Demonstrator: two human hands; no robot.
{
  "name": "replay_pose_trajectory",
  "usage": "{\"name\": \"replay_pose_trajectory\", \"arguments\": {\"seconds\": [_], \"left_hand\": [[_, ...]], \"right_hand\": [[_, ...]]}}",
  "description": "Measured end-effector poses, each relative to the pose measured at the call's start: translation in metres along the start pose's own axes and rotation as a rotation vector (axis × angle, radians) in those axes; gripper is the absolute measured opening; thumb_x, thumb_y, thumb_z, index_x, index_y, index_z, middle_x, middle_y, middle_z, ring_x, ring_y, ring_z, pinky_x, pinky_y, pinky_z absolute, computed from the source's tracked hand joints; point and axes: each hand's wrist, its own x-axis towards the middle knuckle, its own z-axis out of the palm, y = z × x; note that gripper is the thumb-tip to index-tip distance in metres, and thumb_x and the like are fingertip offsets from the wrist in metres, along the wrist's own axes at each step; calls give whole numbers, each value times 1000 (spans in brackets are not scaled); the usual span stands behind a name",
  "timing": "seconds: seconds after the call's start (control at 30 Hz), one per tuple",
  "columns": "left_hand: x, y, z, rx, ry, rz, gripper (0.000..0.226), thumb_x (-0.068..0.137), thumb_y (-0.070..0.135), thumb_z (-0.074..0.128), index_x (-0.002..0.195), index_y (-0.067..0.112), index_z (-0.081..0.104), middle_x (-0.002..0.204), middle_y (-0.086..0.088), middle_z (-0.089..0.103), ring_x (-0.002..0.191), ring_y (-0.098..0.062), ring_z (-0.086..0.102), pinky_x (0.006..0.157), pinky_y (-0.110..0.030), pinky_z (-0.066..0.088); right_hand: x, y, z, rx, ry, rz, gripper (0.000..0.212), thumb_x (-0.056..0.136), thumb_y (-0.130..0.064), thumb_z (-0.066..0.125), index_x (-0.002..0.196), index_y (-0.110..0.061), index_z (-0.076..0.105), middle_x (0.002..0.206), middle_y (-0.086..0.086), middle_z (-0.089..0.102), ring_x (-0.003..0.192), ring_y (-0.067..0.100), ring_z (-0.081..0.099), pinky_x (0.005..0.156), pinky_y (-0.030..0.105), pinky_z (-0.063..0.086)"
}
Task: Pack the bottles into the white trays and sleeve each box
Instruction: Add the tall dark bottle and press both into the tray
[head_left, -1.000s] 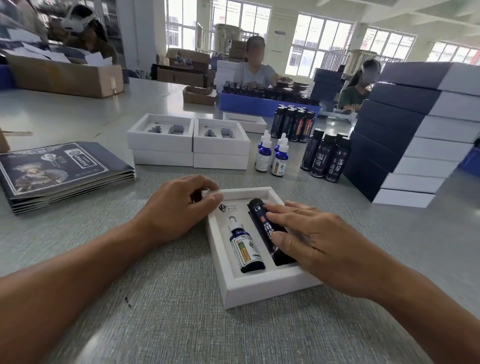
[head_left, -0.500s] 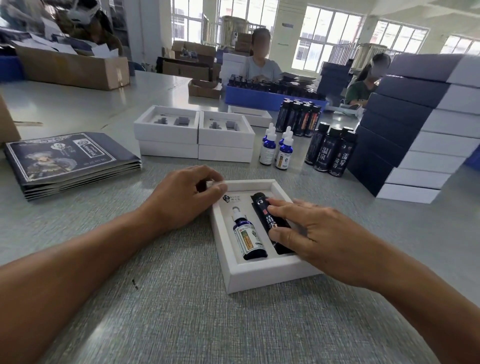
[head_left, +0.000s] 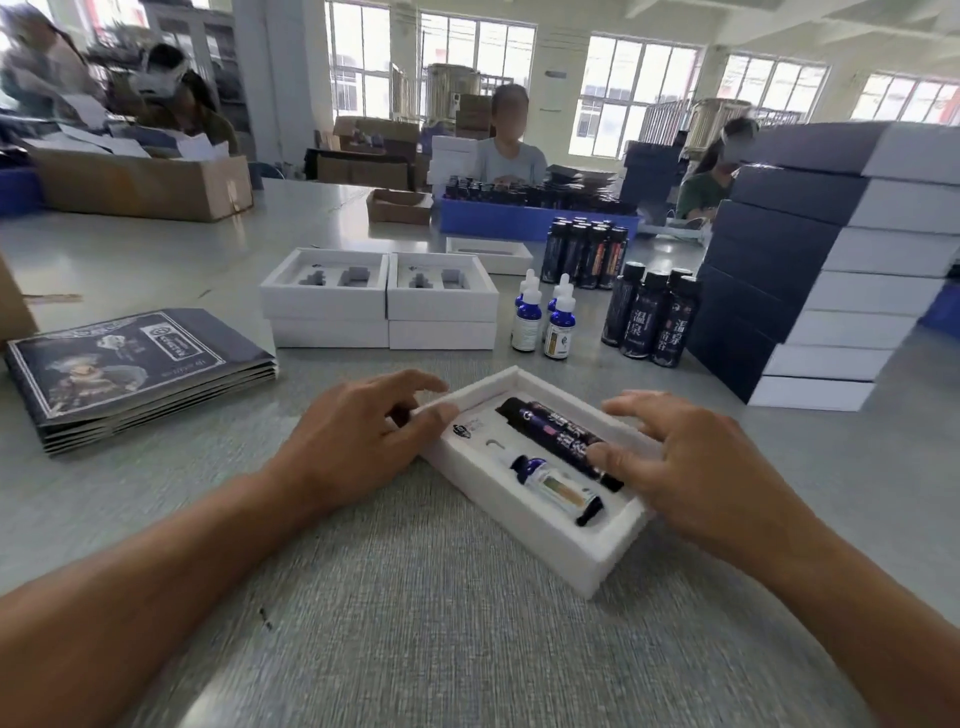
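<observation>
White tray (head_left: 558, 545): rigid rectangular card box with moulded insert, lying askew on the grey textured surface (head_left: 415, 623). Contents: tall black cylindrical bottle (head_left: 550, 431) and small blue dropper bottle (head_left: 556, 488), both lying flat in separate recesses. Left hand (head_left: 353, 447): fingers loosely curved, thumb on the tray's far-left rim. Right hand (head_left: 696, 467): fingers spread and relaxed, thumb touching the black bottle, fingertips on the right rim. Flat dark sleeves (head_left: 135, 369): stacked at left.
</observation>
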Motion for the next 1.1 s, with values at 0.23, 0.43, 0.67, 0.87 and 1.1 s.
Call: {"name": "replay_pose_trajectory", "arguments": {"seconds": [0.23,0.43,0.67,0.87,1.1], "left_hand": [[-2,5,0,25,-33,61,47,92,66,39,118,41,68,117,21,67,97,-1,63,84,-31,53],[-2,8,-1,55,-53,30,49,92,67,37,120,41,67,119,19,68,97,-2,63,83,-29,53],[2,-4,-24,508,74,-110,49,94,57,41,130,30,60,129,0,63,117,-24,57,99,-41,42],[-2,-60,-71,815,15,-622,69,95,65,32,148,20,38,158,-22,27,146,-40,21,116,-58,13],[-1,-19,-54,825,-122,-490,70,97,67,14,116,22,65,120,-13,68,123,-32,54,113,-55,26]], "right_hand": [[3,19,1,15,0,38,55,82,-63,60,126,-31,63,112,-9,69,81,-7,56,67,19,42],[3,18,0,7,-15,19,54,84,-63,56,128,-32,61,109,-11,66,77,-8,55,63,15,41],[22,82,20,53,-55,113,52,67,-93,50,113,-68,52,98,-45,58,78,1,66,59,28,55],[64,205,75,223,9,183,80,52,-84,75,124,-53,56,111,-31,64,94,5,69,74,38,59],[61,210,52,216,14,260,87,42,-90,72,120,-56,57,105,-31,66,88,-9,66,77,27,57]]}}
